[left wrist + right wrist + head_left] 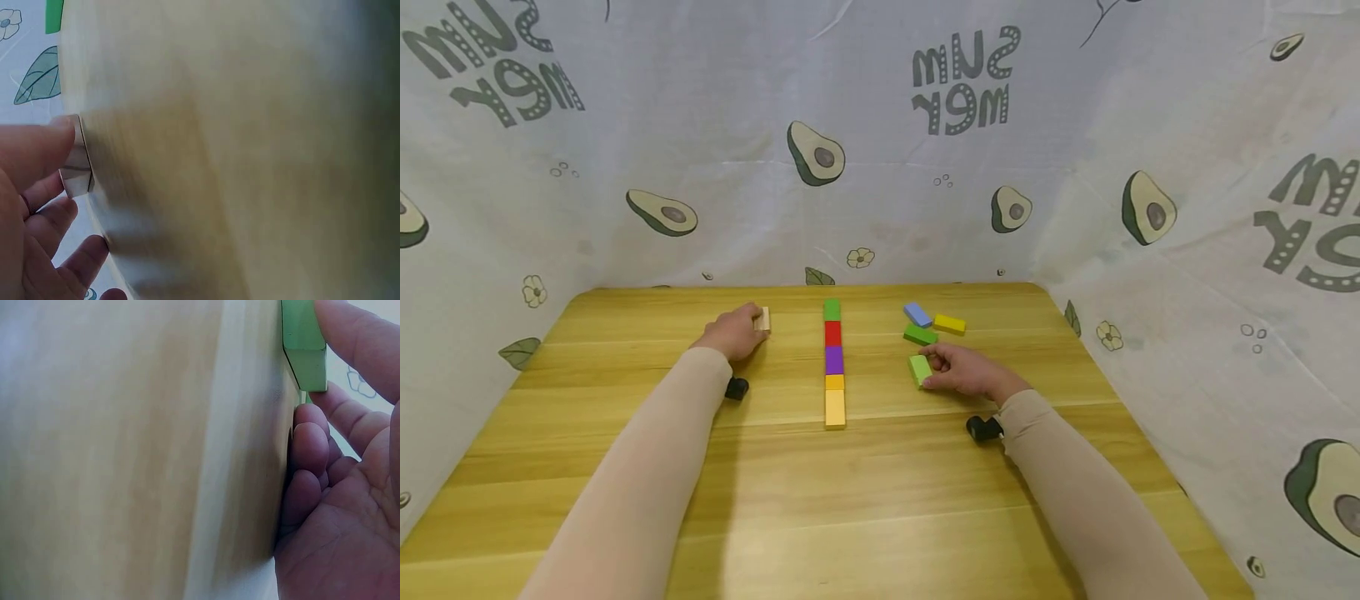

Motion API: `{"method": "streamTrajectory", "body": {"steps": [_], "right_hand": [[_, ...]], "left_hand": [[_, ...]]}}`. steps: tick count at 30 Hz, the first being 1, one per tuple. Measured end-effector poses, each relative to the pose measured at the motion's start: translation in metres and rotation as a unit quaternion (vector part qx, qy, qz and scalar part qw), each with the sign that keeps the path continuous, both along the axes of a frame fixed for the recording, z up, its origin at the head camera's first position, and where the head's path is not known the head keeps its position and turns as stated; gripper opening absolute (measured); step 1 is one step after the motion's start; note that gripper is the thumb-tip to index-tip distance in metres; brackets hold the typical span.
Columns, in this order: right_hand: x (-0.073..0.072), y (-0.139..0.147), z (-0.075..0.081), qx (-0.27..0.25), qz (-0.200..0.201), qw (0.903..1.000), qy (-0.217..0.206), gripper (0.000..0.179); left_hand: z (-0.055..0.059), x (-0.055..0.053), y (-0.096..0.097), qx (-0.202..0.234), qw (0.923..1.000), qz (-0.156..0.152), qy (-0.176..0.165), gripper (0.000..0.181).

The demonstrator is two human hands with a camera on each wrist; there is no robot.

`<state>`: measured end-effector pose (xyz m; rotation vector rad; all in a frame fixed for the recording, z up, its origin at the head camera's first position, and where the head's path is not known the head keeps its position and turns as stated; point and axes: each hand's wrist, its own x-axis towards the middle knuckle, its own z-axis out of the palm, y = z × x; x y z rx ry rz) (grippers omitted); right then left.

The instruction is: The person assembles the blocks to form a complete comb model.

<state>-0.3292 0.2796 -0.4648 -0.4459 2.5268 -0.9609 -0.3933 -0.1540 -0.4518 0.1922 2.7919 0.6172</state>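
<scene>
My left hand [733,333] pinches a pale wooden block [764,319] at the left of the table. In the left wrist view, the thumb lies over that block [78,169], and dark lines run across its face. To the right, my right hand [966,371] holds a light green block [919,372] between thumb and index finger, low at the tabletop. The right wrist view shows one end of this block [306,356], with the other fingers curled below it. Between the hands runs a straight row of blocks: green [832,310], red [832,334], purple [833,360], orange [834,382] and tan [835,410].
Beyond the right hand lie a dark green block [921,334], a blue block [917,314] and a yellow block [950,324], loose and close together. The wooden table [850,517] meets a printed cloth [737,125] at its back and sides.
</scene>
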Motion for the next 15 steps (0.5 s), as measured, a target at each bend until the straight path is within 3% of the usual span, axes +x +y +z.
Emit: {"method": "streamTrajectory", "body": {"steps": [15], "right_hand": [[0.0001, 0.0005, -0.0010, -0.004, 0.005, 1.0000, 0.001, 0.059]], "left_hand": [[0.0009, 0.0039, -0.0034, 0.003, 0.9999, 0.001, 0.013, 0.054]]}}
